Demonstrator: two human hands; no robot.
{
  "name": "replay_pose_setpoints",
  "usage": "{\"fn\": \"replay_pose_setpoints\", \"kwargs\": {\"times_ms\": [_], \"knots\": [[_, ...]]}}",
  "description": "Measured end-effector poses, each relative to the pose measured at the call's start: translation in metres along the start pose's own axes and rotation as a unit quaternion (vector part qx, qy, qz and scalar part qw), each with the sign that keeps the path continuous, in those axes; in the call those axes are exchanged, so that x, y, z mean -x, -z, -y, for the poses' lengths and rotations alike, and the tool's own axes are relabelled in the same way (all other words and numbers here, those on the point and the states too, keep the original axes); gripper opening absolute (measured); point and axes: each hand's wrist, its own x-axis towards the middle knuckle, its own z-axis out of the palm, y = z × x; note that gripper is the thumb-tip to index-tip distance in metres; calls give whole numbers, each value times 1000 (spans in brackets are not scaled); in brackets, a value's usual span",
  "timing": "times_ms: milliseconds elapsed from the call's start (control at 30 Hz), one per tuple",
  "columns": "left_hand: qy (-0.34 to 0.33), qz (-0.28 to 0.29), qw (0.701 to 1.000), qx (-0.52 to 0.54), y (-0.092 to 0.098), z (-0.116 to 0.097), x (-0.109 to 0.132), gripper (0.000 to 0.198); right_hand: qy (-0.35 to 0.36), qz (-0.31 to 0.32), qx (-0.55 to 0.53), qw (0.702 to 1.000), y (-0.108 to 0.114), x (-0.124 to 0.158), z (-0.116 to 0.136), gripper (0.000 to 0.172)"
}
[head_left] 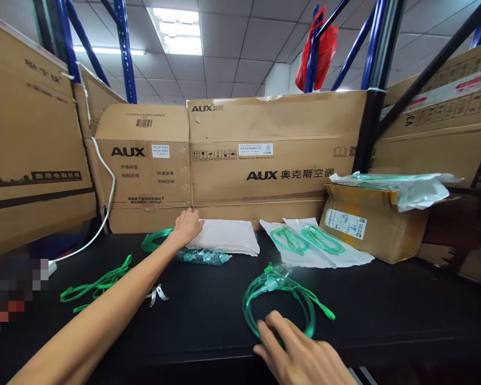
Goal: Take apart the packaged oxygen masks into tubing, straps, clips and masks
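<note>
My left hand (187, 227) reaches to the back of the black table, at the left edge of a stack of flat white packets (228, 237); its fingertips are hidden. Under its wrist lie coiled green tubing (154, 241) and clear greenish plastic parts (204, 256). At the front, my right hand (299, 347) has its fingers apart and slightly bent, over the near edge of a coil of clear green tubing (250, 305). A clear plastic piece (276, 278) and a green strap (318, 306) lie on that coil.
Green straps (104, 280) and small silvery strips (158, 294) lie on the left. Two white packets with green tubing (320, 243) lie at back right, beside a small carton (379, 222) topped by more packets (404, 184). Large cartons (276, 155) wall the back; a white cable (110, 187) hangs left.
</note>
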Motion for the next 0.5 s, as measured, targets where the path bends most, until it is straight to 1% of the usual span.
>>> {"fn": "replay_pose_setpoints", "kwargs": {"times_ms": [100, 167, 267, 333, 400, 433, 500], "knots": [[-105, 56, 993, -9, 2, -16, -5, 38, 2, -22, -35, 999, -5, -7, 6, 61], [-146, 105, 984, -15, 2, -30, -11, 36, 0, -12, -63, 998, -2, -8, 4, 57], [-155, 167, 973, -33, -3, -52, -17, 33, -12, 9, -102, 995, 10, -9, -9, 52], [-146, 192, 970, -43, -5, -64, -18, 31, -27, 26, -127, 991, 20, -7, -22, 49], [-139, 198, 969, -46, -5, -75, -16, 31, -51, 36, -146, 987, 29, -5, -36, 44], [-137, 193, 971, -45, -3, -79, -13, 31, -66, 28, -152, 986, 33, -3, -44, 42], [-142, 164, 976, -36, 4, -87, -2, 32, -100, 7, -161, 982, 39, 0, -60, 41]]}}
